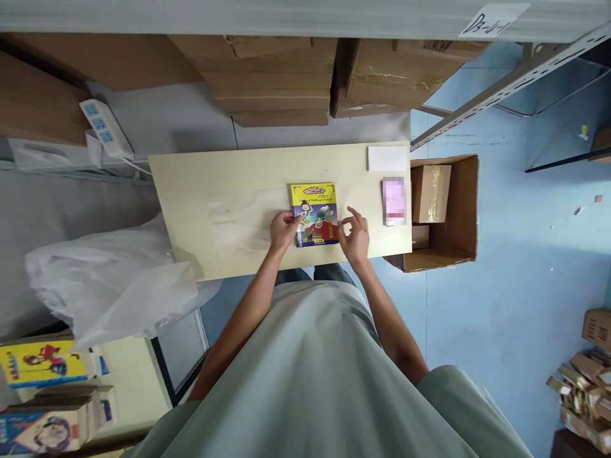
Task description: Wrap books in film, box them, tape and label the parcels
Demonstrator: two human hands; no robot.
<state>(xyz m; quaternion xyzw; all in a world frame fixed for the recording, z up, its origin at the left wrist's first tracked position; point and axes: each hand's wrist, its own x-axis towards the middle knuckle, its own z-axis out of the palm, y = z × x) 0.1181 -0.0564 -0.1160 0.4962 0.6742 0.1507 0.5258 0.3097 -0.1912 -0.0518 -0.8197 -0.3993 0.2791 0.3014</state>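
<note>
A yellow and purple comic book lies flat on a pale wooden table. My left hand pinches the book's left edge with curled fingers. My right hand hovers at the book's right side with its fingers spread, holding nothing. A clear plastic sleeve lies on the table just left of the book.
A white card and a pink packet lie at the table's right end. An open cardboard box stands on the blue floor to the right. Cardboard boxes are stacked behind. A white plastic bag and book stacks sit to the left.
</note>
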